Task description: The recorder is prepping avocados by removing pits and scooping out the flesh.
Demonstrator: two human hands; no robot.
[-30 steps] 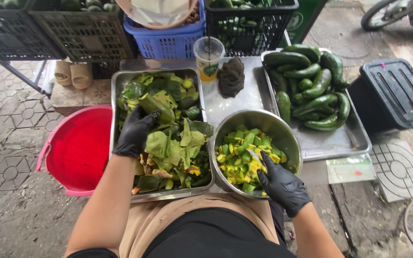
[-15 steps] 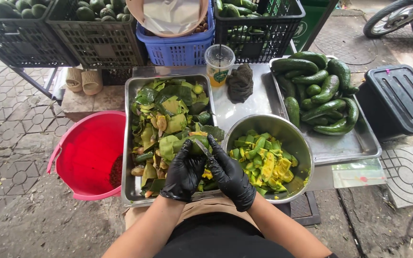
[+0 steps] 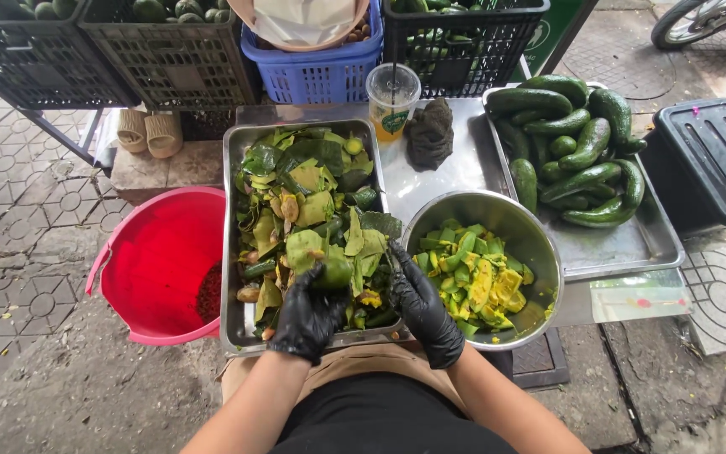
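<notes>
My left hand (image 3: 308, 315), in a black glove, is closed around a green avocado piece (image 3: 334, 273) over the near end of a steel tray (image 3: 230, 252) heaped with green peels and pits. My right hand (image 3: 426, 315), also gloved, is beside it at the tray's right edge, closed on what looks like a small dark knife (image 3: 397, 252) pointing away from me. A steel bowl (image 3: 539, 244) of cut yellow-green avocado flesh is just right of that hand.
A second steel tray (image 3: 632, 244) with several whole avocados lies at the right. A drink cup (image 3: 392, 97) and dark cloth (image 3: 428, 133) sit behind the bowl. A red bucket (image 3: 161, 261) stands left, a black box (image 3: 712, 160) right, and a blue basket (image 3: 313, 76) and black crates behind.
My right hand left the bowl and came to the peel tray. My left hand pulled back from the peels to the tray's near end and now holds an avocado piece.
</notes>
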